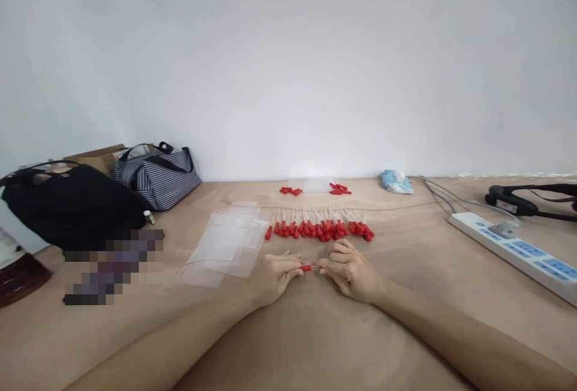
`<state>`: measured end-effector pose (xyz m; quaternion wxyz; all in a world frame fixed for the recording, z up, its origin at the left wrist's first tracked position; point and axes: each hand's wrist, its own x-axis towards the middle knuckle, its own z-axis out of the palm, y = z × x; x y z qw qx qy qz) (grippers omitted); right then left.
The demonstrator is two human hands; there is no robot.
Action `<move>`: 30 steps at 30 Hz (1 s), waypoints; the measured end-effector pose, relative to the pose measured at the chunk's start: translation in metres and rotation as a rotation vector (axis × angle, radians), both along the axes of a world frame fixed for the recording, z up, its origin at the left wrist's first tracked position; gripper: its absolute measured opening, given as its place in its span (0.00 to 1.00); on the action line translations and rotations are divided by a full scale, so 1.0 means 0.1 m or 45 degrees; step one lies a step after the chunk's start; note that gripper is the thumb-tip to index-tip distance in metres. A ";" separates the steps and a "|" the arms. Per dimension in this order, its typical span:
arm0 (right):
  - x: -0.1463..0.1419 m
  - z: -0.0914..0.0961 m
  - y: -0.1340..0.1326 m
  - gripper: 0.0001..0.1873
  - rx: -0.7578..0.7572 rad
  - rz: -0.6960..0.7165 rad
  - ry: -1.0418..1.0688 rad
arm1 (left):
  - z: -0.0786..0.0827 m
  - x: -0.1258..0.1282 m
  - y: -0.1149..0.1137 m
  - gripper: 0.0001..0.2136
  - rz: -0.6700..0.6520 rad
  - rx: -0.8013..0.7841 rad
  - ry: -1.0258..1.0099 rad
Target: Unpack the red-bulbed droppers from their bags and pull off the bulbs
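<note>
Between my hands, low over the table, is a dropper with a red rubber bulb [306, 268] and a thin clear tube [314, 268]. My left hand [280, 271] pinches the bulb end, while the fingers of my right hand [351, 271] close on the tube, hiding most of it. Just beyond lies a row of droppers [324, 230], red bulbs toward me and tubes pointing away. Farther back are clear tubes [317, 187] laid side by side. Loose red bulbs [291, 191] lie to their left, and more red bulbs [340, 188] to their right.
Clear zip bags [220, 244] overlap left of the droppers. A black bag [76, 205], a striped bag [160, 176] and a small bottle [149, 217] stand at left. On the right are a blue tissue pack [396, 181], a power strip [518, 253] with cable, and a black strapped device [514, 200].
</note>
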<state>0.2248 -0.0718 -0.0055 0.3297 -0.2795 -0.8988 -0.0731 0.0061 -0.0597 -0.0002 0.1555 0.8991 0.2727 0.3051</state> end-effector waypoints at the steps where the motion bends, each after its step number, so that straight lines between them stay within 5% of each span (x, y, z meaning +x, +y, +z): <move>1: 0.00 0.00 0.00 0.11 -0.011 0.014 0.012 | 0.00 0.00 0.00 0.10 0.007 -0.005 -0.006; 10: 0.04 -0.02 0.01 0.09 -0.072 0.099 0.120 | 0.02 -0.05 0.01 0.10 0.063 -0.021 -0.031; 17: 0.26 -0.09 -0.02 0.13 -0.081 -0.196 0.193 | 0.09 -0.17 0.01 0.09 0.291 0.145 -0.030; 22: 0.09 -0.12 0.01 0.20 -0.187 -0.192 0.252 | 0.06 -0.07 0.06 0.08 0.463 0.171 -0.041; 27: -0.08 -0.12 0.09 0.17 -0.185 -0.271 0.272 | 0.05 0.03 0.11 0.08 0.571 0.045 -0.060; 30: -0.13 -0.13 0.12 0.14 -0.226 -0.318 0.276 | 0.13 -0.03 0.16 0.10 0.658 0.158 0.020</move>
